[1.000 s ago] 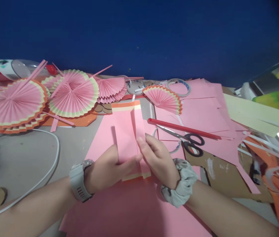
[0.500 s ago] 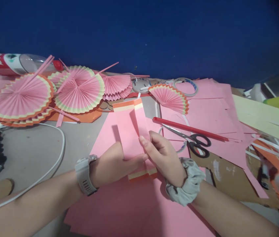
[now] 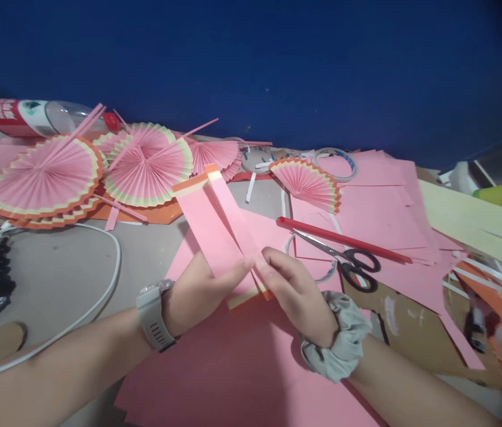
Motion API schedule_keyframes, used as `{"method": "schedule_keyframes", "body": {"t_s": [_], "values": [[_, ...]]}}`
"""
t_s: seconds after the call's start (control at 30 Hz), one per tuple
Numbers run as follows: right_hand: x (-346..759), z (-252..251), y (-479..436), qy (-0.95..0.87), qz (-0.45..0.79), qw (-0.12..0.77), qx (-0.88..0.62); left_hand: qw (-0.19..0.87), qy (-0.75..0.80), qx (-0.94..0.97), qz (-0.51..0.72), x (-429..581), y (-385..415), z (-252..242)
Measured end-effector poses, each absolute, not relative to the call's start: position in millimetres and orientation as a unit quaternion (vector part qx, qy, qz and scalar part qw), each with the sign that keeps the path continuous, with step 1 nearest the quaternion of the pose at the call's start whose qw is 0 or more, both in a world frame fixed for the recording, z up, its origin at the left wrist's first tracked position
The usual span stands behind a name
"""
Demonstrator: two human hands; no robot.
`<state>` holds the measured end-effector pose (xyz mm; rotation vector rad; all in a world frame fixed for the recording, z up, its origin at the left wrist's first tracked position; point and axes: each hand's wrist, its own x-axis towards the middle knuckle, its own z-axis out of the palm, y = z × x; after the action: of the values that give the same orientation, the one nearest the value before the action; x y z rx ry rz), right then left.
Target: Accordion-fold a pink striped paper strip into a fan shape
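Observation:
A pink paper strip (image 3: 206, 222) with orange and cream bands across both ends is held between my hands, tilted to the upper left. One long edge of it is folded over into a narrow flap. My left hand (image 3: 208, 284) grips the paper from the left, its thumb lying on top near the fold and its other fingers hidden beneath. My right hand (image 3: 297, 290) pinches the folded edge between thumb and curled fingers, close to the left thumb tip. Below the hands lie large pink paper sheets (image 3: 242, 367).
Black-handled scissors (image 3: 348, 261) and a red stick (image 3: 344, 237) lie to the right. Pleated paper fans (image 3: 144, 166) and a plastic bottle (image 3: 32, 118) stand at the back left. A white cable (image 3: 115, 267) crosses the left side. Tape rolls (image 3: 335, 163) lie behind.
The paper strip has turned so its far end swings left and up. My right thumb has slid down the fold toward my left thumb. The view has shifted slightly.

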<state>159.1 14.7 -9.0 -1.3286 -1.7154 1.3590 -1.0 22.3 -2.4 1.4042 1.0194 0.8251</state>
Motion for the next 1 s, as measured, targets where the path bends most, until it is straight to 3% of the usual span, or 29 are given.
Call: {"method": "schedule_keyframes", "body": {"t_s": [0.1,0.4,0.63,0.8,1.0], "values": [[159,-11,14,-0.660,0.502,0.234,-0.508,0.560,0.465,0.573,0.375,0,20,-3],[160,-11,16,-0.694,0.480,0.189,-0.503,0.641,0.468,0.450,0.409,-9,35,0],[159,-9,18,-0.660,0.515,0.217,-0.502,0.609,0.507,0.445,0.416,-10,35,3],[156,-13,14,-0.700,0.452,0.203,-0.515,0.636,0.484,0.423,0.426,-12,37,19],[157,-12,13,-0.700,0.451,0.216,-0.509,0.586,0.521,0.416,0.461,-15,45,33]]}}
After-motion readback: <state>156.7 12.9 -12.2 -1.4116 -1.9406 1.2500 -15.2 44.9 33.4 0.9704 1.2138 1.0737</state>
